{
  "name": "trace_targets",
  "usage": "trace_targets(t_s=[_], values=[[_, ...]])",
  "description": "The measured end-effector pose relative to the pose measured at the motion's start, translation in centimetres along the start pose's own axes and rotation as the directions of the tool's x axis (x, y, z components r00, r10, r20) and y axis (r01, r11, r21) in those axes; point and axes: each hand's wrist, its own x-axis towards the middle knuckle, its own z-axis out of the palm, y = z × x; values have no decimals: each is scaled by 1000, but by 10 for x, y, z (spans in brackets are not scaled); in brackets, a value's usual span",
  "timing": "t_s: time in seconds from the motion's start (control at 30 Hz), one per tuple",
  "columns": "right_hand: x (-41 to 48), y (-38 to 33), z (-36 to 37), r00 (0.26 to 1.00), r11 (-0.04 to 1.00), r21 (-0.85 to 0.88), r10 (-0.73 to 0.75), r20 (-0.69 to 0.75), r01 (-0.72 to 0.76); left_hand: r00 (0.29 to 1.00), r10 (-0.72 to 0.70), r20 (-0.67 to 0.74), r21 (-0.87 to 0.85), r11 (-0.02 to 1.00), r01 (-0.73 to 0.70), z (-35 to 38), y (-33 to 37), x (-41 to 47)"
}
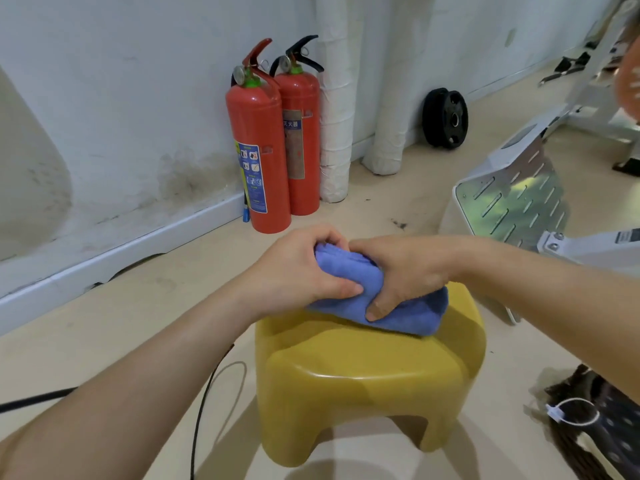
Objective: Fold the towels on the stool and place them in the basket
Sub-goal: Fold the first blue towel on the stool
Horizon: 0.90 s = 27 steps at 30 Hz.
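Head view. Nearest to us, a black cable (204,403) loops over the beige floor (104,323) at the left. At the lower right, a dark perforated basket (602,424) with a white tag loop is cut off by the frame edge.

Between them stands the yellow plastic stool (363,375). The blue towel (408,315) rests on the far part of its seat, folded into a thick bundle. We see both hands on it, side by side and touching.

- **Left hand (298,271):** its grip is closed on the towel's left end, fingers curled over the far side and thumb on the near face.
- **Right hand (408,271):** its grip is likewise closed round the towel's middle, thumb pressed into the near fold.

Beyond the stool, to the right, sits a white machine with a slotted metal panel (512,199).

Against the white wall (138,81) stand two red fire extinguishers, the nearer one (258,150) with a blue label and the farther one (301,143) just beside it. To their right rise two white wrapped pipes (334,133). Farther right, a black weight plate (445,117) leans on the wall.
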Motion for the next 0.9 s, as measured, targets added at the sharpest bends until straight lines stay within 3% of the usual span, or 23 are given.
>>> trace_targets(t_s=[0.1,0.2,0.3,0.43,0.53,0.63,0.7,0.8,0.9], values=[[-28,14,1,993,885,466,36,-112,21,989,31,-146,-282,957,-72,13,14,24],[-64,25,2,965,767,641,195,-175,-38,988,12,-156,-364,929,-68,45,37,52],[-104,50,4,899,670,730,392,-193,-136,994,88,-58,-361,927,-103,82,63,68],[-150,80,15,905,623,768,398,-149,-148,983,179,46,-309,938,-157,126,93,68],[-170,102,32,888,629,771,407,-214,-102,989,139,60,-239,964,-121,162,105,70],[-197,137,52,801,612,788,504,-322,-69,995,20,96,-292,956,9,197,121,70],[-225,169,70,712,522,853,604,-359,-12,990,-4,142,-316,948,49,223,131,71],[-268,230,112,540,330,944,790,-292,28,956,58,287,-49,998,-46,273,135,67],[-289,281,169,430,143,990,894,-125,-9,864,27,503,352,906,-234,339,114,54]])
